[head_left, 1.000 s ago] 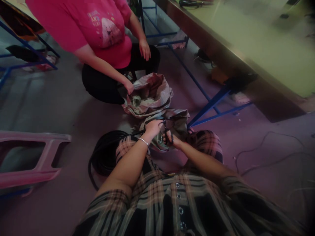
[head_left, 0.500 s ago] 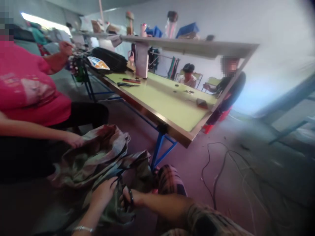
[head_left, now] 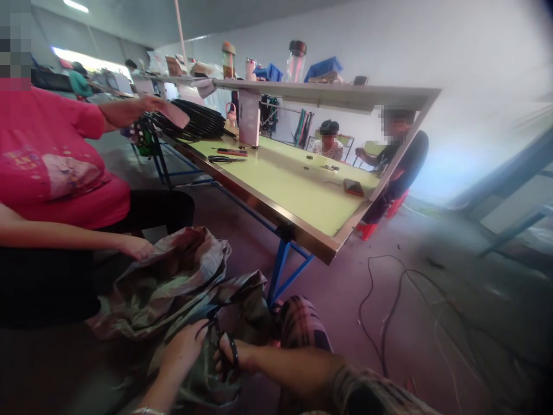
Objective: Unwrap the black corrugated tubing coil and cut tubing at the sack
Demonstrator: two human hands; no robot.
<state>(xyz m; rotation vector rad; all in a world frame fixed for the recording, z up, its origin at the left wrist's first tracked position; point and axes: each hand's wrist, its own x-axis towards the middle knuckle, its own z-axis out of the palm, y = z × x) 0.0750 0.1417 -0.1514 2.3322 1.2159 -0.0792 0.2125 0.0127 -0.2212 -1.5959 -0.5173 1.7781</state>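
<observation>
Moved since prev.: co-wkr's hand (head_left: 151,104), 10 o'clk | gripping scissors (head_left: 218,333) w/ R hand (head_left: 224,348), prob. stiff, hold loops (head_left: 235,353) | pinching strand (head_left: 201,328) w/ L hand (head_left: 181,348)

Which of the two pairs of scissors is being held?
The scissors in the wearer's right hand, low in view; the other pair lies on the yellow-green table.

Scissors (head_left: 234,350) in right grip (head_left: 227,349), crumpled sack (head_left: 211,380) beneath

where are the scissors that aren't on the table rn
In the head view, the black-handled scissors are low and left of centre, in the person's right hand, beside the left hand and over a crumpled sack.
</observation>
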